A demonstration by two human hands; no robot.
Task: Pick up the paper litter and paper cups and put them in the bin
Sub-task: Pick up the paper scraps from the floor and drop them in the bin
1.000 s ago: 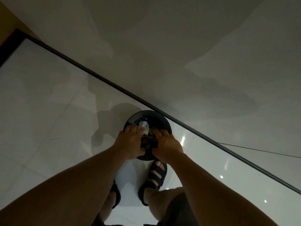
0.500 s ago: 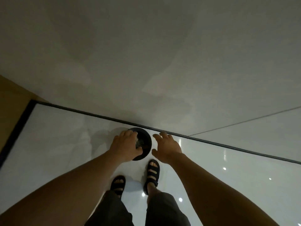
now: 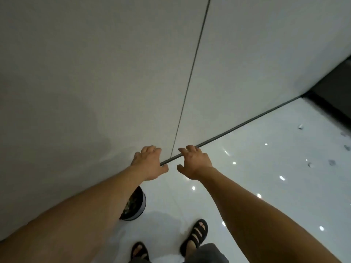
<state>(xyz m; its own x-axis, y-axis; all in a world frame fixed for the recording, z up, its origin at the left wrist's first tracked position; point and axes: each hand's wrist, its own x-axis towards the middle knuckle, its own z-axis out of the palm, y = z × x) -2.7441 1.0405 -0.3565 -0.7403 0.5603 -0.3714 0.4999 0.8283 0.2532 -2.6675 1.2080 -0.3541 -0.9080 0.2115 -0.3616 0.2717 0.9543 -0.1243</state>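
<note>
The round black bin stands on the white floor beside the wall, partly hidden under my left forearm, with crumpled litter inside. My left hand hangs in the air above and beyond the bin, fingers loosely spread, holding nothing. My right hand is level with it a little to the right, also empty with fingers apart. Small scraps of paper litter lie on the floor far to the right, with more paper scraps nearby.
A pale wall with a thin vertical seam fills the upper view and meets the glossy white tiled floor at a dark skirting line. A dark recess sits at the far right. My sandalled feet stand below.
Both hands have lifted off the bin and are empty. My view has swung to the right, so the bin now lies lower left and the scattered litter shows at the right.
</note>
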